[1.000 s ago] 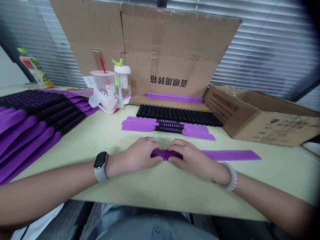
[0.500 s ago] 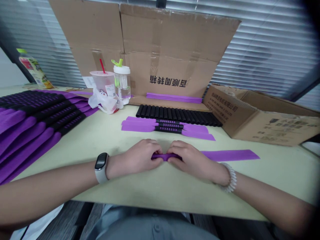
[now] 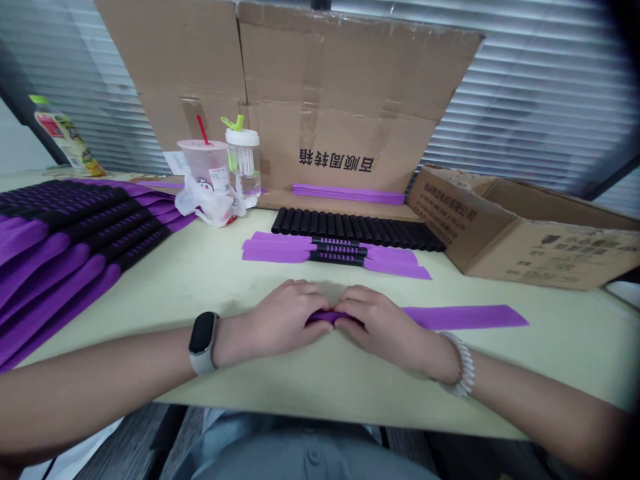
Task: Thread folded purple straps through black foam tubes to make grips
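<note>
A purple strip (image 3: 465, 317) lies on the table, its flat end reaching out to the right past my right hand (image 3: 383, 323). My left hand (image 3: 287, 317) pinches the folded or rolled part of this strip, and my right hand grips it just beside, the fingertips of both hands nearly touching. The part inside my fingers is mostly hidden. Behind my hands lie several purple strips with black ribbed sleeves (image 3: 339, 252) around their middles. Beyond them runs a row of black tubes (image 3: 350, 228).
A pile of sleeved purple strips (image 3: 75, 247) covers the table's left side. Flat purple strips (image 3: 347, 194) lie by the upright cardboard (image 3: 340, 80). An open carton (image 3: 525, 247) stands right; a cup (image 3: 206, 163), clear bottle (image 3: 243, 163) and drink bottle (image 3: 67, 137) stand at the back left.
My fingertips have come closer together, covering more of the strip between them. The strip's free right end has shifted slightly to the right and toward me.
</note>
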Demonstrator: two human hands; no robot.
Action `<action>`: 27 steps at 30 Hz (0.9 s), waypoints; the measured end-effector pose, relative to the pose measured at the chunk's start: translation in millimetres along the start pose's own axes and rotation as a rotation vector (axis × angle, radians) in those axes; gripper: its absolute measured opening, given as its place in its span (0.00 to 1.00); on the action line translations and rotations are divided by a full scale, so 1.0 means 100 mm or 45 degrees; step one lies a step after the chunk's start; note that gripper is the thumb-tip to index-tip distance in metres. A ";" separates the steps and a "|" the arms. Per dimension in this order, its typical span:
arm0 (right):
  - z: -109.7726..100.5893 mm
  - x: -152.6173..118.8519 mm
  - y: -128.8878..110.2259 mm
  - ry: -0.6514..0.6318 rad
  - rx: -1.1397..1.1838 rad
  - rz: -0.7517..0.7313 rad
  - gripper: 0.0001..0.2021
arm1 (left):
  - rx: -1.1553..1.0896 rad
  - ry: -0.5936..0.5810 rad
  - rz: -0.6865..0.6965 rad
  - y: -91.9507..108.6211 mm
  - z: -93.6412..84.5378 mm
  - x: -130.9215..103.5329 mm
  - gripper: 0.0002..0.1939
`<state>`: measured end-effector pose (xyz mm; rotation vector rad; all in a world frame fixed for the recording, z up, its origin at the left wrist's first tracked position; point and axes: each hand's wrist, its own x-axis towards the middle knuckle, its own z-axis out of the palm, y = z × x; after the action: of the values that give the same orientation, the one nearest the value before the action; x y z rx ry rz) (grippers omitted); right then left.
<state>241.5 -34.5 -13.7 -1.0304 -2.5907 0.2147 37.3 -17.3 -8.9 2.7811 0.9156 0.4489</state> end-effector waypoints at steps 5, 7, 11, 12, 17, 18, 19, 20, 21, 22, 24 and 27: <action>0.01 -0.01 0.01 0.023 0.028 -0.018 0.08 | 0.012 -0.014 -0.008 0.01 -0.03 0.01 0.08; 0.01 -0.01 0.01 0.029 0.039 -0.024 0.08 | 0.000 -0.015 -0.013 0.00 -0.04 0.01 0.07; 0.00 0.00 0.03 0.037 0.062 -0.022 0.08 | -0.051 0.002 -0.024 -0.04 -0.05 0.00 0.07; 0.00 0.01 0.03 0.038 0.068 -0.017 0.08 | -0.059 0.002 -0.029 -0.05 -0.06 -0.01 0.07; -0.04 0.00 0.07 0.044 0.072 0.009 0.07 | -0.061 -0.003 -0.041 -0.08 -0.09 -0.01 0.06; -0.05 0.00 0.08 0.046 0.069 0.015 0.07 | -0.054 -0.004 -0.048 -0.08 -0.09 0.00 0.06; -0.06 0.00 0.09 0.046 0.067 0.022 0.07 | -0.048 -0.004 -0.056 -0.09 -0.09 0.00 0.06; -0.07 0.00 0.10 0.044 0.066 0.029 0.06 | -0.042 -0.005 -0.065 -0.10 -0.09 0.00 0.06; -0.07 0.00 0.11 0.042 0.066 0.038 0.06 | -0.040 -0.006 -0.071 -0.11 -0.09 0.00 0.06; -0.08 -0.01 0.12 0.038 0.064 0.048 0.06 | -0.039 -0.005 -0.073 -0.12 -0.09 0.00 0.06; -0.09 -0.01 0.13 0.029 0.062 0.064 0.06 | -0.040 0.004 -0.066 -0.14 -0.09 0.00 0.06; -0.11 -0.01 0.14 0.018 0.063 0.070 0.06 | -0.026 0.007 -0.069 -0.16 -0.09 -0.01 0.07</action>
<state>255.5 -24.7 -7.6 -1.0829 -2.5336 0.2824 24.3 -4.1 -4.6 2.7305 0.9796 0.4556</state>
